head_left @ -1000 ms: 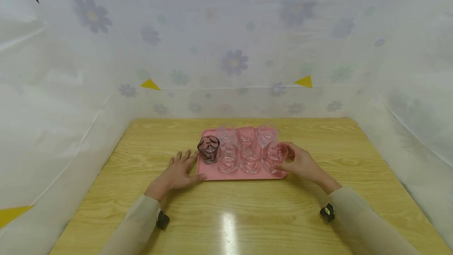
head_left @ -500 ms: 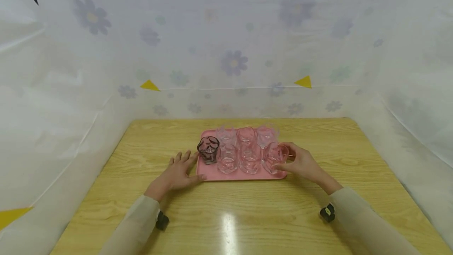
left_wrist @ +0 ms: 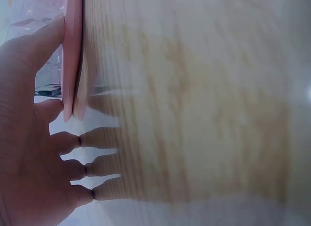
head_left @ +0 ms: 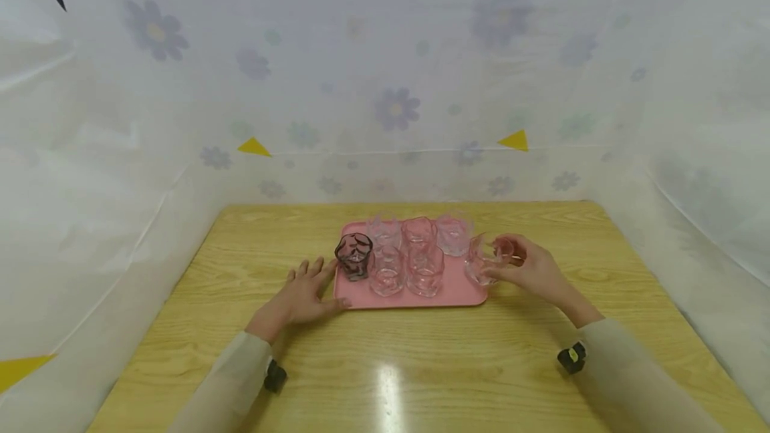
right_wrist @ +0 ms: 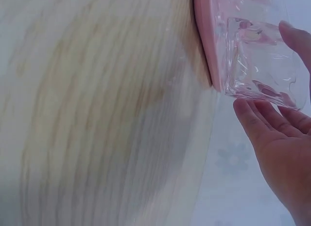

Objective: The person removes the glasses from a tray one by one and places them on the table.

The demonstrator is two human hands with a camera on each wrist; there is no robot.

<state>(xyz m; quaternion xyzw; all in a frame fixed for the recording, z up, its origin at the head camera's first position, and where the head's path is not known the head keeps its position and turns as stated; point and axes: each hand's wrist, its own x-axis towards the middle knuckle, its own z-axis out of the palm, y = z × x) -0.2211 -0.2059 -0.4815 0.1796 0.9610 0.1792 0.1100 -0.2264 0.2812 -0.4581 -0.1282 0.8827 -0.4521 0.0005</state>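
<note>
At the left end of the pink tray (head_left: 455,289), the left hand (head_left: 308,291) is laid open, fingers spread, thumb touching the near corner. At the right edge, a clear glass (head_left: 478,260) is gripped between thumb and fingers of the right hand (head_left: 534,274), shifted rightward since half a second ago. Farther back, three glasses (head_left: 419,228) are left unmoved.
</note>
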